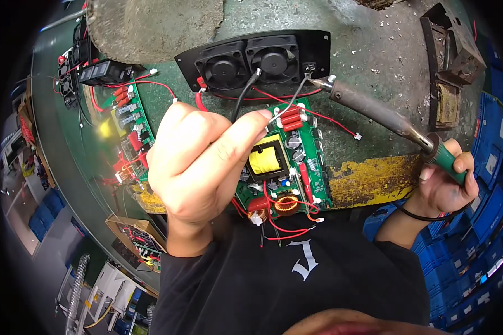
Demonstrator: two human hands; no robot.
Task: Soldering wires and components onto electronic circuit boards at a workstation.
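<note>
My left hand (198, 159) is closed in a pinch on a thin grey solder wire (289, 105), which slants up to the terminals at the right end of a black panel (314, 44) with two fans. My right hand (448, 187) grips the green handle of a soldering iron (377, 111). Its tip is at those same terminals, close to the wire's end; whether they touch is too small to tell. In front of the panel lies a green circuit board (313, 146) with a yellow-wound transformer (264, 161), partly covered by my left hand. Red and black leads run around it.
A second circuit board (142, 116) and a black fan unit (103, 72) lie on the left. At the back right stands a worn metal holder (450, 64). A grey sheet (156, 28) covers the far left. Boards fill a cardboard box (117, 226) lower left; blue bins (489, 162) stand right.
</note>
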